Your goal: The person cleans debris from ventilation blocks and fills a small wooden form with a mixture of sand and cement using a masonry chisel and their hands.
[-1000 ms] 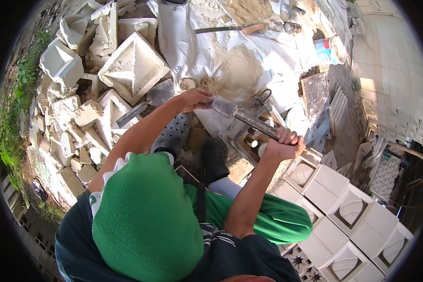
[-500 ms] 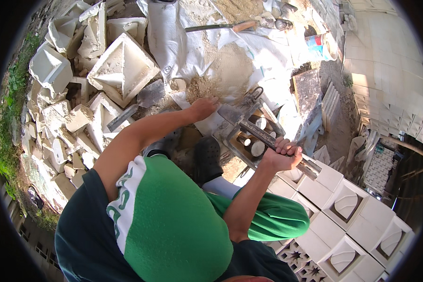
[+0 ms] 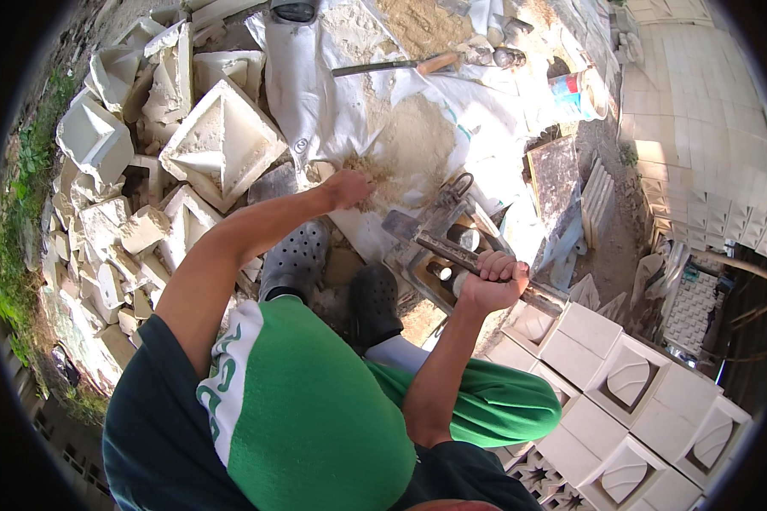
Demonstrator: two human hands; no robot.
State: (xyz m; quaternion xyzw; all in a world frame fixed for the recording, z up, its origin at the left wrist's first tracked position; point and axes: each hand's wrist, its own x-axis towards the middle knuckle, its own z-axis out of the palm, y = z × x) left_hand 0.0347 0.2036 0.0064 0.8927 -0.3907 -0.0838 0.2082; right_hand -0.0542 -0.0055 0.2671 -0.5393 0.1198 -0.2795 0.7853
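Observation:
My right hand is closed round a long metal bar, held slanting over a metal mould. Pale round cylinders show inside the mould, partly covered by the bar and hand. At the mould's far end a looped metal handle sticks up. A flat grey plate lies by the bar's far end; whether they join, I cannot tell. My left hand reaches down to a heap of sandy mix on white sheeting, fingers outstretched at its near edge, fingertips hard to make out.
Broken white cast blocks pile up on the left. A hammer-like tool lies across the sheeting. A paint-stained bucket and a flat board are at right. Patterned blocks stand in rows at lower right.
My left hand has drawn back leftward from beside the bar to the sandy mix. My right hand has shifted slightly left with the bar, still gripping it.

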